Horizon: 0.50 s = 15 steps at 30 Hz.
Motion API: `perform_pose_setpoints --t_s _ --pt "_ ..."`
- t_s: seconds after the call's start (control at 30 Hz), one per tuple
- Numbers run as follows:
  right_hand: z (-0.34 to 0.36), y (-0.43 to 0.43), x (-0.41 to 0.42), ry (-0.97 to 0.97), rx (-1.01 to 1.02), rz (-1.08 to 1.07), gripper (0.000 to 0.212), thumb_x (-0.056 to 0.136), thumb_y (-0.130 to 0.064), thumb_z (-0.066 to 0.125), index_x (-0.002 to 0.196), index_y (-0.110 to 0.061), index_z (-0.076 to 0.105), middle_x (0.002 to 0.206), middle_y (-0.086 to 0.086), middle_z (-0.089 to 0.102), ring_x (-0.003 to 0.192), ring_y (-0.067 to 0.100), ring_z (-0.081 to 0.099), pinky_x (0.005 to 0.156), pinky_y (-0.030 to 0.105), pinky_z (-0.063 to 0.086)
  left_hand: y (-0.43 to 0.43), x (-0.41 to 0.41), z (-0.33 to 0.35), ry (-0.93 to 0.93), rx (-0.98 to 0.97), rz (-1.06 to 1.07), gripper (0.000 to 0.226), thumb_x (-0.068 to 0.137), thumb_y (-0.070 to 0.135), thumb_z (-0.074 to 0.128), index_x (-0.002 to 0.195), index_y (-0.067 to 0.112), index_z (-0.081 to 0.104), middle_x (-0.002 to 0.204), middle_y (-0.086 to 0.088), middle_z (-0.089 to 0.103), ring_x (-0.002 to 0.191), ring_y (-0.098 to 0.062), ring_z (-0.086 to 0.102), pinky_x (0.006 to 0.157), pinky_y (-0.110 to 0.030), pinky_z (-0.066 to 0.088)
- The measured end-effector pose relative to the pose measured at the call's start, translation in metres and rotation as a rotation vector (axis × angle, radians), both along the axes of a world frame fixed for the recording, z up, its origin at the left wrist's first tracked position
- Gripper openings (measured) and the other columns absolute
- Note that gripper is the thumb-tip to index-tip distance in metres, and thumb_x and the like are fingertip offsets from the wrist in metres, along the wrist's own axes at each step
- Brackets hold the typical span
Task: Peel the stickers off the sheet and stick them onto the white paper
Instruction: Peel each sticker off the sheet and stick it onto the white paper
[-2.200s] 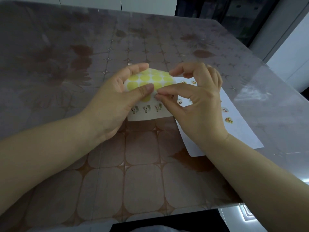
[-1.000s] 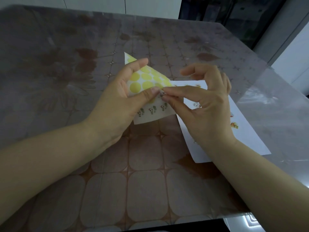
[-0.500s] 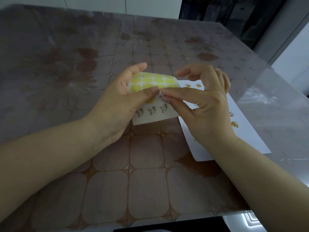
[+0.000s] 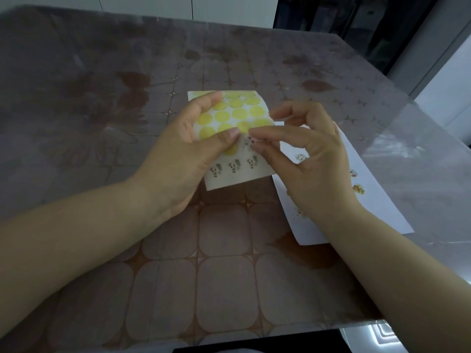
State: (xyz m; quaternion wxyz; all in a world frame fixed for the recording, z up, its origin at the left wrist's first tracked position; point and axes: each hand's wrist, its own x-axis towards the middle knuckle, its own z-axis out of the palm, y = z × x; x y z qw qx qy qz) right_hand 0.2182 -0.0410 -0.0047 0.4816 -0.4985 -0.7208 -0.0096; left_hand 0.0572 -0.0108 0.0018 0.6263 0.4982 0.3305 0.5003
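Both grips are closed on the sticker sheet (image 4: 237, 138), held just above the desk (image 4: 224, 250): the left hand (image 4: 188, 154) clamps its left edge between thumb and fingers, and the right hand (image 4: 308, 161) pinches thumb and forefinger together at a small cartoon sticker (image 4: 247, 143) near the middle. Thin and light, the sheet bends easily and curls at its far end, so it wants support close to the peel point; the sticker looks flimsy and is best lifted by one edge. Yellow round dots fill the far half, with a row of little cartoon figures along the near edge. To the right, the white paper (image 4: 382, 207) lies flat on the desk, carrying a few stickers already.
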Motion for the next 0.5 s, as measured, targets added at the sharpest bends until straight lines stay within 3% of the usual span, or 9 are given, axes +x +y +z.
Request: perform_pose_setpoints --t_s 0.13,0.5 --pt "0.0003 -0.0006 0.0046 0.082 -0.071 0.018 0.016 0.080 -0.039 0.062 0.095 -0.039 0.065 0.107 -0.022 0.046 0.100 0.007 0.050 0.090 0.052 0.042 0.0004 0.0008 -0.0006 0.017 0.034 0.024 0.061 0.067 0.015 0.066 0.125 0.024 0.049 0.107 0.004 0.066 0.090 -0.007 0.069 0.077 -0.023 0.054" --pt "0.0012 -0.0022 0.0007 -0.059 0.043 -0.013 0.013 0.083 -0.033 0.063 0.093 -0.034 0.071 0.108 -0.010 0.049 0.097 0.005 0.040 0.094 0.040 0.033 0.0014 -0.0002 -0.0053 0.049 0.091 0.006 0.054 0.075 0.016 0.072 0.123 0.028 0.051 0.129 -0.003 0.057 0.102 -0.011 0.065 0.079 -0.024 0.053"
